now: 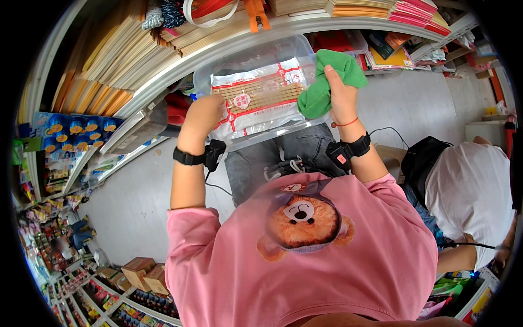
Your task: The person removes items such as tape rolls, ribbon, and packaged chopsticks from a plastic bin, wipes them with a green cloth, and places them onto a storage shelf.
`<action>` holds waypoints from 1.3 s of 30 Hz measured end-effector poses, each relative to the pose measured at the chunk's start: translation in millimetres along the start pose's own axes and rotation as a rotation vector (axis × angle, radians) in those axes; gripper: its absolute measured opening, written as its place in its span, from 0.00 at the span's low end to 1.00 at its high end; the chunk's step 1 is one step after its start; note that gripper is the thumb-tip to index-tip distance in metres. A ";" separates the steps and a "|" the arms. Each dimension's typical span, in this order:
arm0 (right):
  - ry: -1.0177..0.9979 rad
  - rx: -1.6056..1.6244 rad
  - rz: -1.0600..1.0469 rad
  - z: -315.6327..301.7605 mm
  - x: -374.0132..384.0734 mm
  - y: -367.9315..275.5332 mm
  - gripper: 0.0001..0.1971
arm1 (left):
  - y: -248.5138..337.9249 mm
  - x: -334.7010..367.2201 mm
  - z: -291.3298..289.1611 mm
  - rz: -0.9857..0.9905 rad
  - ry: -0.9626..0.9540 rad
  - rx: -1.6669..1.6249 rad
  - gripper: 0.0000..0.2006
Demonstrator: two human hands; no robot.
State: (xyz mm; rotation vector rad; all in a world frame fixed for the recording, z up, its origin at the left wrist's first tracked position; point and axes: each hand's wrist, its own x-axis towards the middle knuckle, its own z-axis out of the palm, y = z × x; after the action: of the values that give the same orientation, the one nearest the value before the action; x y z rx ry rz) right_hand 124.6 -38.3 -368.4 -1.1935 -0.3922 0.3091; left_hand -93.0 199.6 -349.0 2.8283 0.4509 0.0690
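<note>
A clear plastic bin (204, 76) is tilted in front of my lap, beneath the shelf edge. In it lies a white package with red print (256, 125), its see-through window showing rows of tan sticks. My left hand (206, 114) is closed at the bin's left side, over the package's left end. Its fingertips are hidden, so I cannot tell whether it grips the rim or the package. Bunched in my right hand (342, 101) is a green cloth (348, 68), against the bin's right side, with the thumb pressed on top.
Stacked envelopes and paper (131, 49) fill the shelf (218, 41) above the bin. Another clear tub (354, 41) stands under it at right. Blue-wrapped cans (76, 131) sit on the left shelving. Close on my right is a person in a white shirt (468, 185). Cardboard boxes (138, 271) stand at lower left.
</note>
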 end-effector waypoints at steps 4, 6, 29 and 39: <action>-0.004 0.027 0.017 5.4 -1.0 -4.6 0.11 | -8.4 11.4 42.1 0.027 -0.025 0.116 0.06; 0.007 0.046 0.038 6.8 -1.6 -5.1 0.11 | -2.1 12.7 47.9 -0.026 -0.050 0.124 0.08; -0.075 0.009 0.003 4.1 -0.5 -6.9 0.11 | 58.7 75.7 4.4 0.222 -0.351 -0.160 0.16; -0.146 -0.110 -0.005 8.9 -6.9 -17.2 0.13 | 68.4 138.8 -145.4 0.213 1.148 0.060 0.06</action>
State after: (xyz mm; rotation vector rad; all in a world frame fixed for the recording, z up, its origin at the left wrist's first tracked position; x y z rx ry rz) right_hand 115.0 -39.7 -350.3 -1.2808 -0.5447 0.3751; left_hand 46.3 218.5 -189.8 2.5826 0.3371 1.7556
